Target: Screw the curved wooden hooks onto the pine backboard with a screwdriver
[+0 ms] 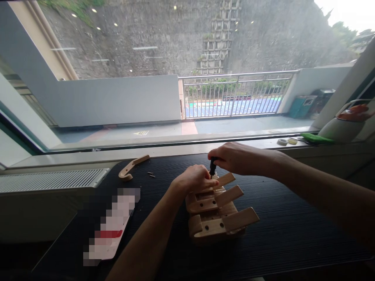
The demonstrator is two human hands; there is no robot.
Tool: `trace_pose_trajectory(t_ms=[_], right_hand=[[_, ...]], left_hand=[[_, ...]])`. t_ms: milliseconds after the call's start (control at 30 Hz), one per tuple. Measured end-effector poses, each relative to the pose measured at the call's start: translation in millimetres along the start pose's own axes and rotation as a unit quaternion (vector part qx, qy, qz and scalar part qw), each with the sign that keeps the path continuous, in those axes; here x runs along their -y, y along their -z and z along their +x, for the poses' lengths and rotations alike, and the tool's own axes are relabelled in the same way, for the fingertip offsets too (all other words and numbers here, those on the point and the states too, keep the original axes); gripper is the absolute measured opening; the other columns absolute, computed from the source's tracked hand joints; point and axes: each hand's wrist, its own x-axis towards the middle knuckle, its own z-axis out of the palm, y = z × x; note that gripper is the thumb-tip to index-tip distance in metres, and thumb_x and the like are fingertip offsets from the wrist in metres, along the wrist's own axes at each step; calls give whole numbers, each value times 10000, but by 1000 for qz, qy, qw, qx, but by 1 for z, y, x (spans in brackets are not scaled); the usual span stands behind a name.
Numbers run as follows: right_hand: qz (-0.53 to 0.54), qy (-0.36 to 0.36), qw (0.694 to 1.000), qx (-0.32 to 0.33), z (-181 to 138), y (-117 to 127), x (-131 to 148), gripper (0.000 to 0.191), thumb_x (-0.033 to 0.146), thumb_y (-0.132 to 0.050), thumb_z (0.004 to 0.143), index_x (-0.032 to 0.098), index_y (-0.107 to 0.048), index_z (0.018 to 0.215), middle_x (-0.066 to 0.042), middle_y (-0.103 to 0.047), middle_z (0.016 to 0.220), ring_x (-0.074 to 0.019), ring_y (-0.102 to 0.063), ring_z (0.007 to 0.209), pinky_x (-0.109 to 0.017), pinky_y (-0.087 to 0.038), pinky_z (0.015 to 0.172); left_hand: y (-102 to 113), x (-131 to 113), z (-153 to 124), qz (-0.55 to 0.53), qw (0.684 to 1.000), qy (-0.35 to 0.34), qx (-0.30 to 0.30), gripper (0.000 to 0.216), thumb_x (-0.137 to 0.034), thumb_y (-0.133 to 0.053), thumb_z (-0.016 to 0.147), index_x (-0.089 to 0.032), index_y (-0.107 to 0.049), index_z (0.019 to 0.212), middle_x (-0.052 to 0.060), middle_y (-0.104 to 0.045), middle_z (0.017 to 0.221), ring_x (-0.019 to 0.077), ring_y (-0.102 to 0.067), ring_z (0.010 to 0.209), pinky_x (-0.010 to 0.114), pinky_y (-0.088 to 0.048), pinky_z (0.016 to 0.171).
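Here's the right hand (234,156), just above the middle of the frame, curled tight around the handle of a black screwdriver (213,167). The left hand (195,179) sits right beneath, its fingertips bunched at the tool's tip; whether they pinch something or only press, I can't tell.

And here's the line that matters: the screwdriver stands near upright, top leaning slightly right, its shaft pointing down at the far wooden hook (227,180), whose long axis slants up to the right. The left hand is the nearer one, lying right over that hook's near end; the right hand is higher, at the handle.

Down the frame we go: the middle hook (216,201) and the near hook (211,227), roughly parallel, each showing two dark holes, all on one wooden board (230,209). Out to the left on the dark table (281,226), a loose hook (129,168), two small screws (150,174) beside it, and lower left a flat object (113,224), blurred into blocks with one red band. Lettering? None readable there, no brand visible on the tool, and the yellow triangle (141,133) outside is too small to read.
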Motion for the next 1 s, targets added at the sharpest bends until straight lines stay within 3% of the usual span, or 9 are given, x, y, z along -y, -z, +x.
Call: trace_pose_trajectory(t_ms=[200,467,733,1000], right_hand=[[-32,11,999,6,9,3,11,189,198,-453,848,160,-635,812,-31,-610,673,-105,-446,551,-238,-262,506],[-13,-3,1000,3,9,0,4,219,241,-433,838,178,-608,722,-1,-574,596,-85,-383,480,-240,-235,480],[-7,8,1000,-2,6,-4,-3,252,278,-411,866,184,-620,763,4,-571,589,-83,-385,477,-241,-222,473],[-44,-13,999,-15,6,-2,7,295,317,-422,875,155,-646,771,-35,-597,613,-102,-415,493,-254,-236,477]], left_hand=[[-4,2,3,17,999,-19,-42,423,-503,-449,805,-162,-690,737,53,-652,669,130,-513,568,245,-297,520],[-5,2,0,20,999,-14,-44,397,-479,-451,819,-176,-691,727,60,-684,713,161,-589,644,248,-353,573],[-1,2,-2,7,999,-2,-53,416,-543,-444,814,-211,-694,816,53,-689,756,181,-613,702,241,-353,576],[-2,2,-1,45,998,-15,-39,425,-529,-429,824,-194,-688,781,72,-691,760,188,-621,699,251,-337,558]])
